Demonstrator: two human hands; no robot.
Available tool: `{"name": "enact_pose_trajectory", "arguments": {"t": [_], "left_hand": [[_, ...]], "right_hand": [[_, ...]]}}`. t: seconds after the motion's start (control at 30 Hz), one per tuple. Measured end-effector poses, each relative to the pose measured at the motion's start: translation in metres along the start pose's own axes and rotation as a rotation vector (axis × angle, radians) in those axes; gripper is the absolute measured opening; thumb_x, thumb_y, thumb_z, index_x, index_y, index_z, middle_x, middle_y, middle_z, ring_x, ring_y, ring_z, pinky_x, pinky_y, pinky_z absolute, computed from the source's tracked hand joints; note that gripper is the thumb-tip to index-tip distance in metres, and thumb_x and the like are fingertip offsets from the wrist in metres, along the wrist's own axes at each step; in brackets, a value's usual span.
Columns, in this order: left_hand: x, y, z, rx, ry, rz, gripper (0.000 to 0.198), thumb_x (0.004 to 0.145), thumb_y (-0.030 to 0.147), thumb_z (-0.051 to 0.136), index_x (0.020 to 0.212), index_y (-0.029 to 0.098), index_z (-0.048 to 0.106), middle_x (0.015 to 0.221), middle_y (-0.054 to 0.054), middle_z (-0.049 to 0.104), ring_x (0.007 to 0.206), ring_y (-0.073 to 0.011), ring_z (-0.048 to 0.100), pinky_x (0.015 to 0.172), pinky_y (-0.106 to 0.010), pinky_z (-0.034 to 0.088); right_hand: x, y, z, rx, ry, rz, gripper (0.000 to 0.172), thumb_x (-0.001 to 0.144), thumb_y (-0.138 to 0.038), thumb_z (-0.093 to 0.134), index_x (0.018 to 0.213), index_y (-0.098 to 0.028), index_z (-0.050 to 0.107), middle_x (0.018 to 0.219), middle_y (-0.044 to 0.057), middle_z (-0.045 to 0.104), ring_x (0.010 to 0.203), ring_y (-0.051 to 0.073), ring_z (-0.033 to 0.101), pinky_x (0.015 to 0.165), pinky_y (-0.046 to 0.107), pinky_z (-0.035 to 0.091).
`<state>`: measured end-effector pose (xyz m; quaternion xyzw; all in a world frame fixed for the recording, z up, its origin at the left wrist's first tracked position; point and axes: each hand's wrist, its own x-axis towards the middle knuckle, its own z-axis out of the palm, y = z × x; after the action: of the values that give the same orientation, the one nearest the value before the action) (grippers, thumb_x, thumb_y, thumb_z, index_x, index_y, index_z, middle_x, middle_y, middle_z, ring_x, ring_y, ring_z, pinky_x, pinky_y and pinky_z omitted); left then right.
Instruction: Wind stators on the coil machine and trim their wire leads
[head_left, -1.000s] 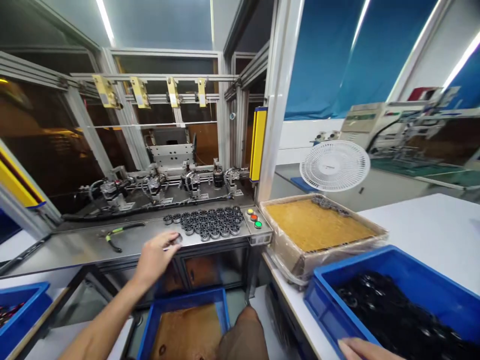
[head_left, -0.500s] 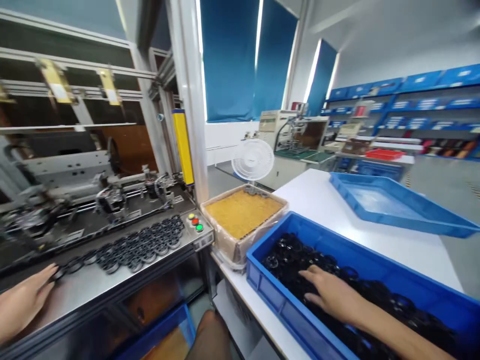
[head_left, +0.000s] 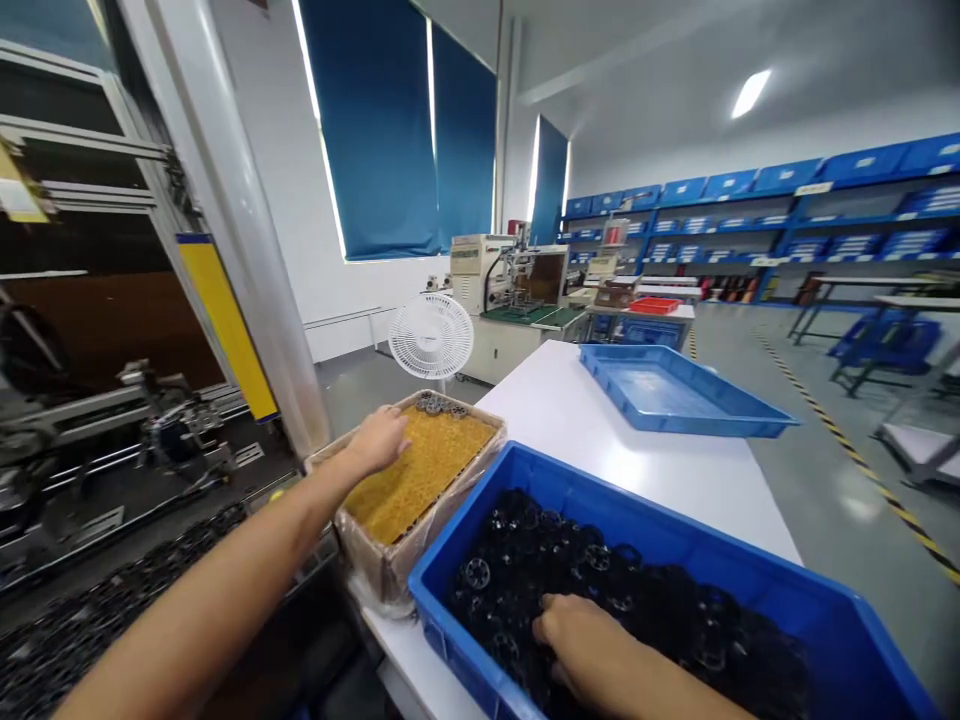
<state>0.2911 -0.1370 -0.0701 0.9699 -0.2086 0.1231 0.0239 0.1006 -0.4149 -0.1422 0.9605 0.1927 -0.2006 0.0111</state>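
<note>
My left hand (head_left: 381, 440) reaches over a cardboard box (head_left: 409, 562) lined with clear plastic. Its fingers are loosely bent and slightly apart, with nothing visible in them, above a yellow-brown layer (head_left: 431, 465). Several grey round parts (head_left: 441, 403) lie at the box's far edge. Inside a deep blue bin (head_left: 637, 508), my right hand (head_left: 577, 635) presses into a heap of black round plastic parts (head_left: 540, 545). Its fingers are curled down; the fingertips are hidden among the dark parts, so what they grip cannot be made out.
At left stands a machine with a metal post (head_left: 251, 220), a yellow guard strip (head_left: 225, 325) and many black rings (head_left: 90, 610) along its front. A light blue tray (head_left: 675, 390) lies on the white table (head_left: 540, 400). Behind the box is a white fan (head_left: 431, 337).
My left hand has left the rings on the machine's ledge and moved right, over the cardboard box. My right hand's fingers have curled deeper into the black parts. The view has turned right.
</note>
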Motion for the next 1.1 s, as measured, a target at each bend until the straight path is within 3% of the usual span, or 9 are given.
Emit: {"name": "enact_pose_trajectory", "arguments": {"t": [0.1,0.23,0.33,0.5,0.7,0.83,0.93,1.0,1.1], "left_hand": [[0.050,0.031,0.036,0.025,-0.015,0.035,0.038,0.091,0.035,0.059,0.124,0.017,0.057,0.132,-0.011,0.056,0.118,-0.0262,0.057,0.098,-0.051,0.048],[0.086,0.052,0.066,0.038,-0.019,0.001,0.041,0.091,0.034,0.059,0.129,0.019,0.054,0.136,-0.011,0.053,0.119,-0.0270,0.056,0.098,-0.052,0.049],[0.100,0.054,0.076,0.040,-0.025,-0.032,0.039,0.091,0.034,0.059,0.126,0.018,0.056,0.134,-0.011,0.055,0.118,-0.0265,0.056,0.097,-0.051,0.049],[0.100,0.054,0.074,-0.021,-0.053,-0.004,0.036,0.091,0.034,0.059,0.123,0.017,0.057,0.130,-0.011,0.057,0.115,-0.0251,0.058,0.095,-0.049,0.051],[0.078,0.060,0.068,-0.160,-0.129,0.041,0.032,0.091,0.036,0.059,0.115,0.015,0.060,0.117,-0.009,0.063,0.103,-0.0215,0.063,0.089,-0.044,0.054],[0.052,0.065,0.058,-0.295,-0.072,0.059,0.030,0.090,0.033,0.061,0.114,0.015,0.061,0.116,-0.008,0.063,0.105,-0.0224,0.062,0.092,-0.046,0.052],[0.028,0.064,0.039,-0.412,0.004,0.072,0.030,0.085,0.020,0.063,0.114,0.015,0.063,0.108,-0.010,0.064,0.102,-0.0232,0.062,0.095,-0.043,0.049],[0.005,0.061,0.022,-0.483,0.053,0.080,0.031,0.082,0.015,0.060,0.112,0.015,0.065,0.104,-0.012,0.063,0.098,-0.0232,0.063,0.095,-0.040,0.048],[-0.051,0.054,-0.005,-0.574,0.106,0.083,0.031,0.086,0.023,0.055,0.115,0.016,0.065,0.110,-0.012,0.061,0.098,-0.0209,0.062,0.093,-0.035,0.049]], "right_hand": [[-0.002,0.000,0.000,-0.018,-0.005,0.007,0.021,0.079,-0.018,0.067,0.095,-0.009,0.077,0.101,0.022,0.072,0.097,0.036,0.070,0.088,0.044,0.056],[0.002,-0.001,0.009,-0.048,-0.006,-0.020,0.023,0.082,-0.019,0.062,0.098,-0.009,0.077,0.109,0.022,0.070,0.093,0.033,0.071,0.081,0.038,0.056],[0.008,-0.003,0.019,-0.119,0.031,-0.119,0.019,0.079,-0.017,0.064,0.092,-0.014,0.077,0.096,0.016,0.073,0.076,0.027,0.072,0.061,0.030,0.053],[0.009,-0.009,0.022,-0.231,0.008,-0.240,0.013,0.084,-0.024,0.065,0.081,-0.021,0.077,0.075,0.007,0.072,0.051,0.015,0.060,0.036,0.026,0.027],[0.005,-0.009,0.011,-0.220,-0.023,-0.280,0.016,0.084,-0.024,0.061,0.080,-0.017,0.074,0.081,0.007,0.072,0.053,0.014,0.058,0.034,0.025,0.022],[0.011,-0.003,0.012,-0.221,0.008,-0.233,0.016,0.081,-0.027,0.064,0.088,-0.016,0.073,0.079,0.005,0.073,0.059,0.015,0.061,0.041,0.026,0.028],[0.014,0.003,0.016,-0.170,0.055,-0.213,0.026,0.074,-0.033,0.072,0.095,-0.018,0.072,0.088,0.005,0.073,0.067,0.017,0.064,0.050,0.024,0.038],[0.014,0.007,0.017,-0.101,0.159,-0.206,0.022,0.072,-0.029,0.070,0.091,-0.019,0.072,0.090,0.005,0.072,0.069,0.017,0.065,0.056,0.023,0.043],[0.011,0.015,0.017,0.018,0.387,-0.193,0.017,0.070,-0.018,0.061,0.084,-0.018,0.070,0.090,0.006,0.069,0.071,0.017,0.065,0.063,0.025,0.048]]}}
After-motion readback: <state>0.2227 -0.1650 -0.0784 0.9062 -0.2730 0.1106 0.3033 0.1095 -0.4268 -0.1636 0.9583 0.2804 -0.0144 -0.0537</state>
